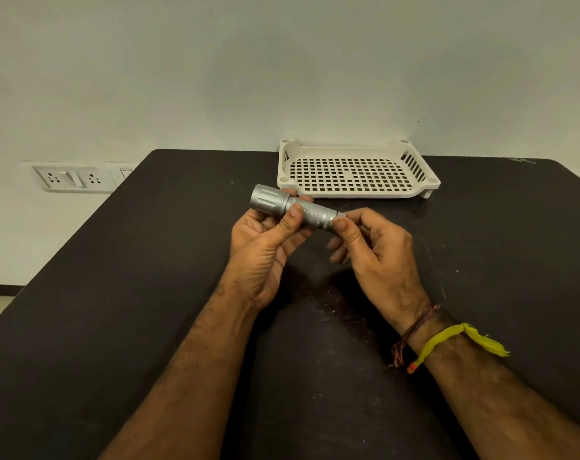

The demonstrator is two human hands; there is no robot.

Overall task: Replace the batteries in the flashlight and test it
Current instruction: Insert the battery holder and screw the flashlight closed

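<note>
Both forearms are reaching over the black table (116, 327); left hand (265, 247) is gripping the silver flashlight (295, 210) body; right hand (378, 250) is pinching its tail end.

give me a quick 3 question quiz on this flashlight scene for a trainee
1. True or false: the flashlight is lying in the white tray.
2. Which hand grips the flashlight's body near its wide head? A) left hand B) right hand
3. Fill in: the right hand's fingertips pinch the flashlight's ____ end.

Key:
1. False. Both hands hold it above the black table, and the tray holds nothing.
2. A
3. Tail, the narrow end pointing right, away from the head.
</note>
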